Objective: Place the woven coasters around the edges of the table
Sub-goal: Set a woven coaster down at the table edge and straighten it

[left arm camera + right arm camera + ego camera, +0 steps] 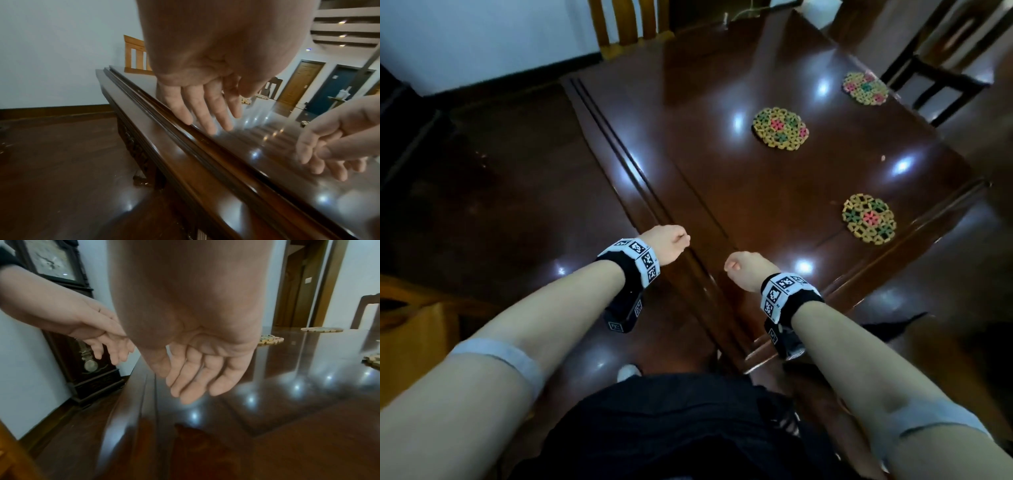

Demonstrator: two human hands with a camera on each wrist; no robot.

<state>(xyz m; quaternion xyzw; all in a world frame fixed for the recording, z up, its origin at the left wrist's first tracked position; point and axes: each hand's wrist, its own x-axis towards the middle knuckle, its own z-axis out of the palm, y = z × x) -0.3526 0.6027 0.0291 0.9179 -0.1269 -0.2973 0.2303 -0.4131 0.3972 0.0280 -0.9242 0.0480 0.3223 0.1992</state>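
Three round woven coasters lie on the dark glossy table [722, 192]. One coaster [780, 128] is near the table's middle, a second [865, 88] sits by the far right edge, and a third [868, 218] lies near the right corner closest to me. My left hand [669, 244] hovers over the table's left edge with relaxed, straight fingers [202, 110] and holds nothing. My right hand [743, 269] hangs over the near part of the tabletop, its fingers [195, 378] loosely extended and empty. Both hands are well short of the coasters.
A light wooden chair [631, 25] stands at the table's far end and a dark chair [941, 68] at the right side. A tall dark pendulum clock [82, 337] stands against the wall on the left. Dark wooden floor surrounds the table.
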